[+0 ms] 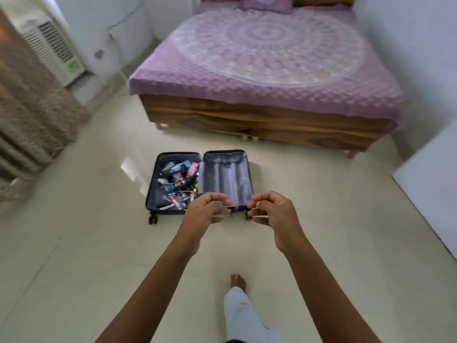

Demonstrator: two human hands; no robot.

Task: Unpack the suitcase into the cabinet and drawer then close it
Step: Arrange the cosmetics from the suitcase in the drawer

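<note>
A dark suitcase lies open flat on the pale floor in front of the bed. Its left half holds several small loose items, among them bottles, tubes and cables. The right half shows only grey lining. My left hand and my right hand hover in the air in front of me, over the near edge of the suitcase as seen from here. Both have loosely curled fingers with nothing in them. The two hands are a short gap apart and touch nothing.
A wooden bed with a purple patterned cover stands behind the suitcase. An air cooler and a beige curtain are at the left. A white panel edges in at the right. My bare foot stands on the floor below.
</note>
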